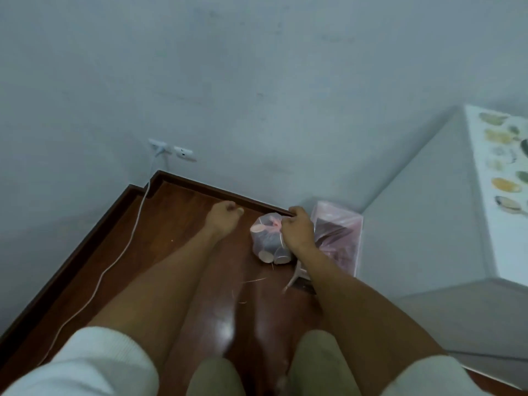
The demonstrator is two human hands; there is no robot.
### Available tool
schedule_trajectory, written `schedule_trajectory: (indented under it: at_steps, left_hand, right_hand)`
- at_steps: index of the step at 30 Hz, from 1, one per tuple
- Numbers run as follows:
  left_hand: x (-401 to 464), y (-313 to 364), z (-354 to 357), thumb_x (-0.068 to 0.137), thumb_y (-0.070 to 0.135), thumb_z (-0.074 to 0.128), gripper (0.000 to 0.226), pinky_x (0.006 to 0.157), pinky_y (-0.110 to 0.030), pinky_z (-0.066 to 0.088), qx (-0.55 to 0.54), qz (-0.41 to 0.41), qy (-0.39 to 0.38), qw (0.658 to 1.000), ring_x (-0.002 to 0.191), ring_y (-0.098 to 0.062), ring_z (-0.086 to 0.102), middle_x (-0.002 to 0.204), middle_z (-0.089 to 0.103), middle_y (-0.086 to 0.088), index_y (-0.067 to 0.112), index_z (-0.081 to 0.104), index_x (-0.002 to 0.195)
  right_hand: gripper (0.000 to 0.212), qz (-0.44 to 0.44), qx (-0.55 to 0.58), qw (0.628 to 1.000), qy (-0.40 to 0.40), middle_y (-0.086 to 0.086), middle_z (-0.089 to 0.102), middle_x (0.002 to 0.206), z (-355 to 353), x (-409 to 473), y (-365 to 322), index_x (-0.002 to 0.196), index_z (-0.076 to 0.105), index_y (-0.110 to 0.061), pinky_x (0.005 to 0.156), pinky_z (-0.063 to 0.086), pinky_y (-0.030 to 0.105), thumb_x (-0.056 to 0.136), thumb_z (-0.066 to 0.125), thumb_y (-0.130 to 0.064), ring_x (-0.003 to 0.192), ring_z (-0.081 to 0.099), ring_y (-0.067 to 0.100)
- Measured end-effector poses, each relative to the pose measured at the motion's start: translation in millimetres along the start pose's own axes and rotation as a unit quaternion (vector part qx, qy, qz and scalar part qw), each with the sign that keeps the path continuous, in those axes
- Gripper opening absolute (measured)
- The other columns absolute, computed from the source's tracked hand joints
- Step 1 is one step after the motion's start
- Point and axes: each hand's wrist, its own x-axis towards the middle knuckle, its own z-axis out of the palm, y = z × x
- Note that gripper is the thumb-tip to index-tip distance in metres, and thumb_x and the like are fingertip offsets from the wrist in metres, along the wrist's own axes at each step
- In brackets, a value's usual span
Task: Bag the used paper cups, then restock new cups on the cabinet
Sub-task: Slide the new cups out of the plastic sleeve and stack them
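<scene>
Tying off the bag [267, 238] of used cups by the floor's [177, 247] back edge: right hand [295, 231] pinches the neck, left hand [224, 215] fisted, seemingly empty; cinch tight.

floor [183, 252]: wood-look boards, red-brown, smooth and glossy, with bright reflections near the person's knees
skirting board [228, 195]: dark brown, wood-look, smooth
wall [257, 81]: painted, matt, pale grey, with faint marks
tied bag [264, 238]: thin translucent plastic, pinkish, crinkled
paper cups [268, 255]: matt paper, pale bottoms seen through the bag film
bin liner [343, 224]: thin pink plastic, translucent, wrinkled
cable [114, 267]: white, smooth plastic coat
wall sockets [183, 152]: white plastic, smooth
cabinet [423, 210]: pale grey sides, smooth and matt; the top is white with a printed pattern
sleeves [94, 364]: white cloth, soft, matt
</scene>
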Motion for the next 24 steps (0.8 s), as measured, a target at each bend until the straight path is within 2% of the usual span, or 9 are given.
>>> schedule_trajectory:
  at_steps: [2,4,6,8,11,13,18,21,24]
  left_hand:
    - [-27.0,40.2,-17.3,0.068,0.052,0.068,0.075,0.104,-0.049,0.054,0.004,0.013,-0.009,1.0,0.113,-0.033,0.071,0.121,0.074,-0.014,0.006,0.069,0.126]
    - [-64.7,86.5,-36.4,0.063,0.057,0.065,0.08,0.104,-0.049,0.054,0.014,0.036,-0.025,0.999,0.114,-0.033,0.071,0.119,0.075,-0.014,0.007,0.069,0.125]
    - [-108.4,136.3,-53.4,0.074,0.048,0.069,0.073,0.107,-0.046,0.051,0.033,0.045,-0.037,0.998,0.116,-0.031,0.069,0.126,0.072,-0.011,0.007,0.064,0.134]
    - [-140.9,177.8,-64.6,0.084,0.038,0.069,0.064,0.109,-0.046,0.05,0.043,0.056,-0.054,0.996,0.117,-0.029,0.068,0.129,0.069,-0.011,0.008,0.059,0.14]
    - [-172.4,225.7,-66.4,0.077,0.046,0.065,0.072,0.106,-0.05,0.052,0.046,0.077,-0.072,0.993,0.115,-0.031,0.069,0.127,0.07,-0.013,0.013,0.058,0.141]
    - [-185.7,250.7,-58.2,0.08,0.045,0.065,0.069,0.106,-0.052,0.052,0.049,0.098,-0.084,0.99,0.116,-0.031,0.068,0.128,0.069,-0.012,0.014,0.057,0.141]
    - [-221.4,291.8,-14.6,0.081,0.044,0.067,0.066,0.104,-0.051,0.054,0.049,0.13,-0.113,0.984,0.112,-0.03,0.07,0.125,0.07,-0.011,0.015,0.058,0.14]
    - [-241.9,313.1,22.3,0.087,0.039,0.067,0.06,0.106,-0.05,0.053,0.057,0.144,-0.14,0.978,0.114,-0.031,0.068,0.125,0.069,-0.011,0.014,0.056,0.141]
    - [-263.2,338.9,67.1,0.09,0.037,0.067,0.058,0.106,-0.049,0.052,0.06,0.164,-0.156,0.972,0.116,-0.031,0.067,0.128,0.068,-0.011,0.014,0.056,0.142]
  right_hand:
    - [0.038,0.001,0.013,1.0,-0.001,0.015,0.071,0.113,-36.1,-22.4,-40.8,0.135,0.056,-0.013,0.083,0.05,0.029,0.097,0.051,-0.013,0.099,0.067,0.028]
    - [0.038,0.005,0.028,1.0,0.013,0.016,0.072,0.106,-71.3,-44.3,-77.8,0.133,0.056,-0.016,0.084,0.057,0.037,0.095,0.051,-0.016,0.095,0.069,0.028]
    - [0.037,0.003,0.044,0.999,0.029,0.016,0.073,0.103,-104.5,-66.8,-107.6,0.129,0.058,-0.017,0.087,0.058,0.044,0.092,0.052,-0.016,0.095,0.069,0.031]
    - [0.036,-0.001,0.048,0.998,0.044,0.014,0.073,0.1,-136.3,-88.4,-128.8,0.128,0.057,-0.016,0.087,0.058,0.044,0.092,0.052,-0.015,0.093,0.07,0.03]
    - [0.034,-0.01,0.068,0.996,0.054,0.012,0.072,0.094,-183.3,-116.7,-148.4,0.129,0.057,-0.015,0.079,0.06,0.041,0.095,0.05,-0.012,0.085,0.072,0.028]
    - [0.034,-0.016,0.08,0.994,0.068,0.013,0.071,0.096,-211.7,-127.1,-150.8,0.129,0.057,-0.014,0.071,0.058,0.037,0.097,0.049,-0.01,0.084,0.073,0.028]
    - [0.036,-0.019,0.085,0.99,0.114,0.011,0.071,0.097,-280.7,-141.2,-130.2,0.128,0.058,-0.013,0.085,0.06,0.045,0.093,0.049,-0.013,0.087,0.073,0.029]
    - [0.031,-0.02,0.093,0.986,0.136,0.007,0.07,0.089,-326.4,-152.0,-118.3,0.125,0.057,-0.013,0.075,0.057,0.037,0.095,0.049,-0.009,0.086,0.073,0.029]
    - [0.032,-0.017,0.112,0.981,0.156,0.011,0.071,0.095,-375.2,-156.2,-95.0,0.126,0.057,-0.014,0.069,0.054,0.036,0.096,0.048,-0.008,0.087,0.074,0.029]
